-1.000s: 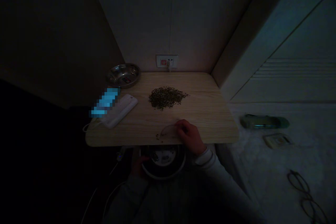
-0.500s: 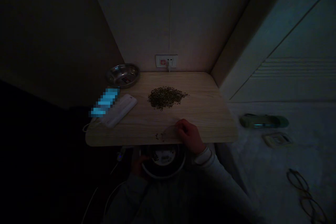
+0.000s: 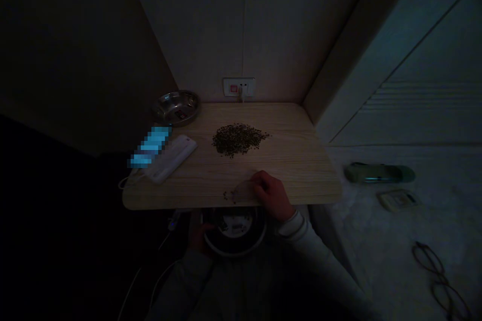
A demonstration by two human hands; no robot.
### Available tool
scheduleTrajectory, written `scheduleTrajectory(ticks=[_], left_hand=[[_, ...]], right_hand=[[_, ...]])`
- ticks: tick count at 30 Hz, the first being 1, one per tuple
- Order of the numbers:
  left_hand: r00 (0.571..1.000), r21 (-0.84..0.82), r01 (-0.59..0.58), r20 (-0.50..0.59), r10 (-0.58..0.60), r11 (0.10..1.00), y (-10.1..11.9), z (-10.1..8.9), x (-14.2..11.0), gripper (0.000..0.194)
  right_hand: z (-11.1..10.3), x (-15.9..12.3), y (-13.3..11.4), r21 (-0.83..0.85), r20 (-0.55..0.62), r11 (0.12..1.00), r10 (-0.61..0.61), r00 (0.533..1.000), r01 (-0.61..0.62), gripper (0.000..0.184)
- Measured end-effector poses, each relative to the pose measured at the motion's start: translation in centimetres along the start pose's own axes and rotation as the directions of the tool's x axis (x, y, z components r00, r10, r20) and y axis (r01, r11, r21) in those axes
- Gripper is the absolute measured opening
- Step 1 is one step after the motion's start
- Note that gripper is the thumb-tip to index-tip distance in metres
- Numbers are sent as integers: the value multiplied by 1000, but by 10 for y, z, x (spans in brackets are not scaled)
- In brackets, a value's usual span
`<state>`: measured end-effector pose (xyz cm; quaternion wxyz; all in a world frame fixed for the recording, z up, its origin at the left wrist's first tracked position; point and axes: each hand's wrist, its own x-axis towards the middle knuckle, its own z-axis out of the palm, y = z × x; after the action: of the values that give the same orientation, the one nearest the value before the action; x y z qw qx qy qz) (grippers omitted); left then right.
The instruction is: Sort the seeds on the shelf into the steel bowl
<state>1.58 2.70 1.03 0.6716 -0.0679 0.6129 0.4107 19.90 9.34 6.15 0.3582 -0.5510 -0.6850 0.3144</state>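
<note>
Near the front edge of the wooden table, my right hand [image 3: 271,194] is closed with its fingers curled. A faint, see-through edge runs left from its fingertips; what it belongs to is too dim to tell. A few small dark grains [image 3: 229,195] lie left of those fingertips. Farther back is a spread pile of similar grains [image 3: 239,139]. Below the table edge, my left hand [image 3: 199,236] grips the left rim of a round bowl [image 3: 235,252]. The bowl has a pale bottom with some dark bits on it, and the table partly hides its far side.
On the left of the table [image 3: 301,160] are a steel bowl [image 3: 176,108], a blurred lit screen [image 3: 150,146] and a white power strip [image 3: 173,158]. A wall socket [image 3: 239,87] sits behind. A green case [image 3: 378,174] and a looped cord [image 3: 429,263] lie on the right.
</note>
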Motion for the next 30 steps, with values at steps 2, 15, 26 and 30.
scheduleTrajectory(ticks=[2, 15, 26, 30], left_hand=[[999, 6, -31, -15, 31, 999, 1, -1, 0, 34], [1000, 22, 8, 9, -8, 1000, -4, -12, 12, 25], [998, -14, 13, -66, -14, 1000, 4, 5, -6, 36], [996, 19, 36, -86, -35, 999, 7, 9, -10, 41]], right_hand=[[0, 0, 0, 0, 0, 1000, -2, 1000, 2, 15], [0, -1, 2, 72, -29, 997, 14, 999, -12, 12], [0, 0, 1, 8, -3, 1000, 2, 1000, -2, 12], [0, 0, 1, -22, 21, 1000, -12, 1000, 12, 13]])
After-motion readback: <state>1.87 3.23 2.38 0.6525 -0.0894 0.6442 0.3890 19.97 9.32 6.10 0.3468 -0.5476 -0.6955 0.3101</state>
